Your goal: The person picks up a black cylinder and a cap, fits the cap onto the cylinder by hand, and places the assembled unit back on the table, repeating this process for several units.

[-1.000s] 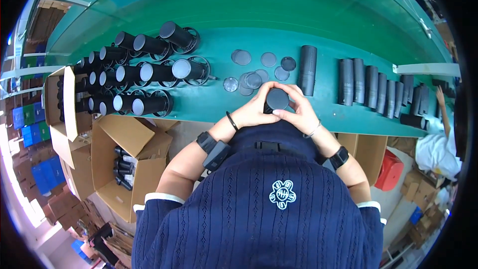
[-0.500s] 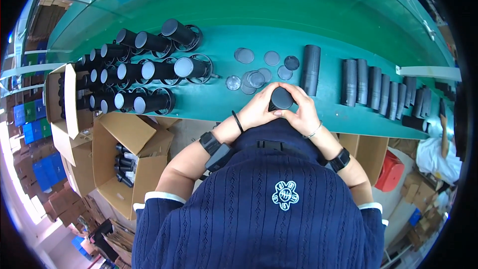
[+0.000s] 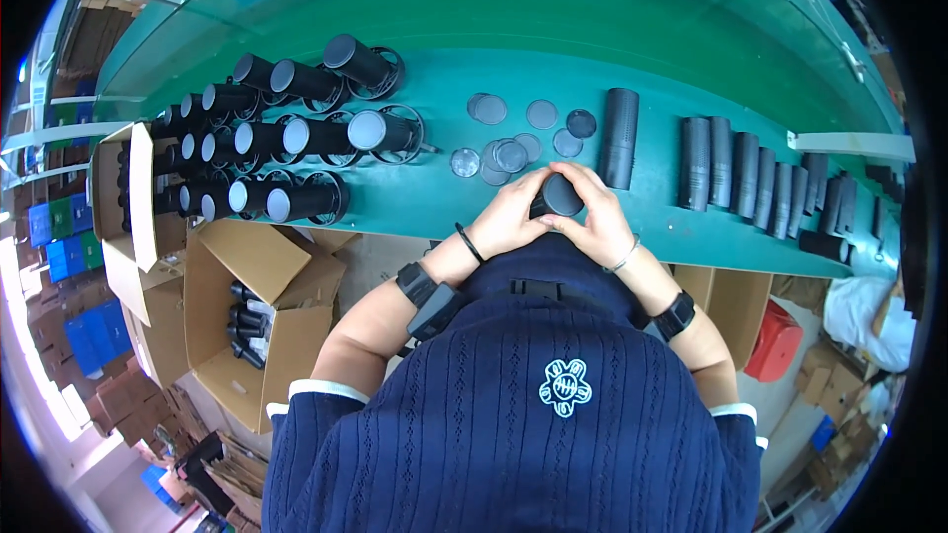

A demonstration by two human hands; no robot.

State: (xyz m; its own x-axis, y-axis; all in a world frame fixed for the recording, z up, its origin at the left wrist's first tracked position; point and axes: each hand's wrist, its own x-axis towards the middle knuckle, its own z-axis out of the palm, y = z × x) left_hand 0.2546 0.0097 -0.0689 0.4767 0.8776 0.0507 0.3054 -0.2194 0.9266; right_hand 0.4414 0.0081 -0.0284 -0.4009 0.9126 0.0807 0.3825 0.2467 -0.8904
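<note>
Between my two hands, at the near edge of the green table, stands a black cylinder (image 3: pixel 562 197) with a round dark end facing up. My left hand (image 3: pixel 510 217) curls round its left side, and my right hand (image 3: pixel 600 221) wraps its right side. Both thumbs press together at the near rim. The cylinder's lower part is hidden by hands and clothing. Just beyond lie several thin round grey discs (image 3: pixel 510 156), some overlapping. A black ribbed tube (image 3: pixel 619 138) lies beside them, close to my right fingers.
Rows of black cylinders with ring-shaped parts (image 3: pixel 385 130) fill the table's left side. More black tubes (image 3: pixel 694 164) line the right. Below the table's left edge, an open cardboard box (image 3: pixel 227 375) holds black parts. A red plastic stool-like object (image 3: pixel 773 343) stands at right.
The cylinder's top has tilted slightly between my hands, and my right fingers have shifted a little over its far rim. Both hands keep their hold; the discs and tubes stay in place.
</note>
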